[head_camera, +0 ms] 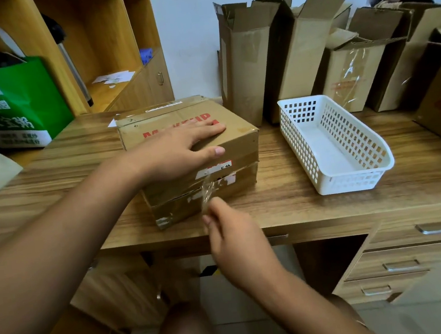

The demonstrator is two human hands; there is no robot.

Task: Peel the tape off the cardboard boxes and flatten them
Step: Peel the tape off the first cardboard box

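While left hand (181,149) lies flat, fingers spread, hiding red print on the box (169,115) on desk (286,203), right hand (235,236) pinches clear tape (207,191) (faint, crumpled); strip runs up from the pinch to box front.

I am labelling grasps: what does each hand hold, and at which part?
The right hand pinches the clear tape strip at its loose lower end. The left hand holds nothing; it presses flat on the cardboard box.

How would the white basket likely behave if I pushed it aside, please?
The white basket looks like thin perforated plastic with nothing visible inside, so probably light. Low and flat-bottomed on the smooth desk, it would likely slide, not tip.
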